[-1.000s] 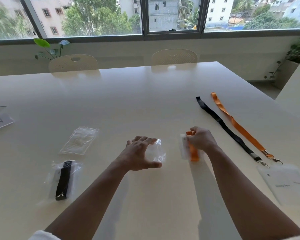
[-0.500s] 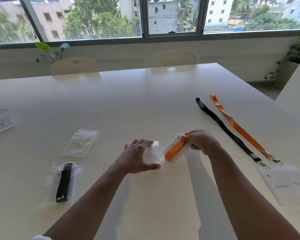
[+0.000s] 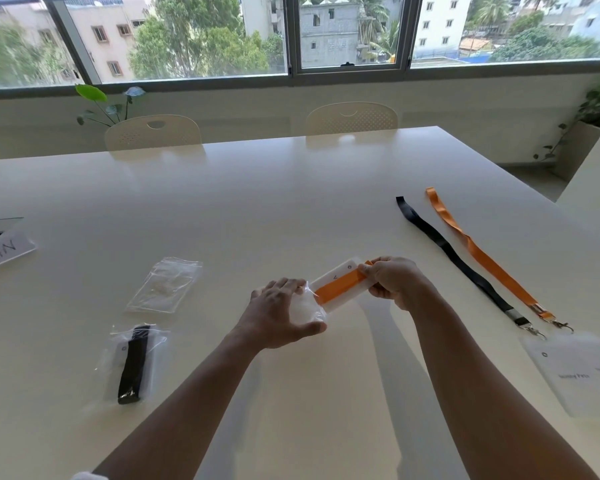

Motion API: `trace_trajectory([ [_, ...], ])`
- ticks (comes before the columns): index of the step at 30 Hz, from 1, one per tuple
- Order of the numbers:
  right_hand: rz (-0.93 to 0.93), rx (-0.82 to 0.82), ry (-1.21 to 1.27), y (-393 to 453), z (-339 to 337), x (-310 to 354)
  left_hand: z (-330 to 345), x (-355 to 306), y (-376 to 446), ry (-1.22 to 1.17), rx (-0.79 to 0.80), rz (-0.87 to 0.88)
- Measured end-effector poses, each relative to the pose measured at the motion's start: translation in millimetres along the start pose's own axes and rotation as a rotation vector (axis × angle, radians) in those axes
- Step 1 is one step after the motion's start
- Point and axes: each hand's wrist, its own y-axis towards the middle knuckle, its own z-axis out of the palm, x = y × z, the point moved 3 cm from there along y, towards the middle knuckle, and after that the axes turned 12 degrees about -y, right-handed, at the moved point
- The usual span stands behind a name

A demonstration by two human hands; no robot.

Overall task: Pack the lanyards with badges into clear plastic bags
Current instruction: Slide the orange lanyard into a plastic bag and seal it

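1. Head view: packed black lanyard bag (image 3: 134, 362) and spare bag (image 3: 165, 285) lie left on the surface (image 3: 257, 209).
2. Left hand (image 3: 278, 317) grips clear bag (image 3: 307, 308), mouth facing right for insertion.
3. Right hand (image 3: 392, 280) pinches folded orange lanyard with badge (image 3: 340, 284), its tip at the mouth.
4. Two unpacked lanyards (image 3: 471, 261) wait right.

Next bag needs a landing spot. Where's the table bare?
Bare: the far half toward the chairs, and the near strip between the forearms. Crowded: left, by the packed black lanyard and empty bag; right, by the loose lanyards and badge.
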Motion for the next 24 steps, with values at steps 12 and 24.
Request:
trace_trajectory([
  [12, -0.020, 0.035, 0.010, -11, 10, 4, -1, -1, -1, -0.045, -0.037, 0.022],
  [24, -0.240, 0.133, -0.089, -26, 14, 19, -5, -4, 6, -0.860, -0.018, -0.249],
])
